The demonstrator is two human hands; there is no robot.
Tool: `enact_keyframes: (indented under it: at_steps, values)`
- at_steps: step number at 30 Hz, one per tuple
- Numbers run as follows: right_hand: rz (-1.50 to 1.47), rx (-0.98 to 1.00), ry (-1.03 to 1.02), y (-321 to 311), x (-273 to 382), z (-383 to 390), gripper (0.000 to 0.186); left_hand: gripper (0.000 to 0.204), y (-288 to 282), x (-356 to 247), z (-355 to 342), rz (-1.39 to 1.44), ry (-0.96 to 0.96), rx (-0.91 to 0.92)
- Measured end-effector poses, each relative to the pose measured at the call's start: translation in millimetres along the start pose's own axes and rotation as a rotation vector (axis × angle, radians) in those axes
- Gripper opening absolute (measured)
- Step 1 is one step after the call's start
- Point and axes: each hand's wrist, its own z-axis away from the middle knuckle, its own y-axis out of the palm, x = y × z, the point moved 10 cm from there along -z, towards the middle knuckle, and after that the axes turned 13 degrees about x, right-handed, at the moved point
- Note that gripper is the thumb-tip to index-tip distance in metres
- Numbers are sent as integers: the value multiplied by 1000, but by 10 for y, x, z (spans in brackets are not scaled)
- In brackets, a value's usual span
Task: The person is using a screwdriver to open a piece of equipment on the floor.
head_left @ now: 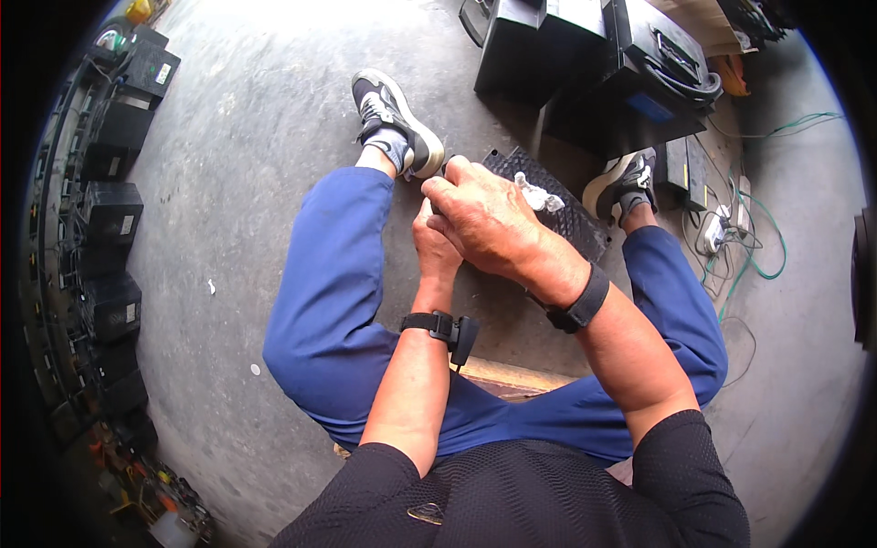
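Observation:
My right hand (489, 217) is closed, its fingers curled in front of my body and held close over my left hand (436, 242). The left is closed too and partly covered by the right. A small dark thing shows between the fingers; most of it is hidden and its kind cannot be made out. Just beyond the hands, a black textured plate (586, 234) lies on the floor between my feet. On it rests a crumpled white piece (539, 194), perhaps plastic or cloth.
Large black boxes (630, 82) stand at the far right, one with a coiled cable on top. A white power strip (713, 233) and green wires (776, 260) lie right of my foot. Several black boxes (111, 212) line a rack at the left. Wood (512, 374) shows beneath me.

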Motion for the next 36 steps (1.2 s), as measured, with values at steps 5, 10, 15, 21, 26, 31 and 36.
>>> enact_keyframes:
  at_steps: [5,10,15,21,26,31,36]
  values:
    - [-41,-3,-67,20,29,47,23,36,15,-288,27,79,53,-23]
    - [-61,-54,-15,-20,-62,51,24,45,26,-107,-49,26,-10,20]
    - [-112,-24,-15,75,-52,0,26,43,-42,264,-62,-186,50,45]
    - [-35,-73,-33,52,-12,17,35,43,-17,200,-32,-241,41,10]
    - [-54,-96,-67,35,5,15,35,39,-54,262,-13,227,67,-22]
    - [-59,-86,12,-16,-102,47,31,32,21,-116,-44,-315,22,30]
    - [-113,-105,-108,82,21,26,34,37,-91,79,-16,16,3,-36]
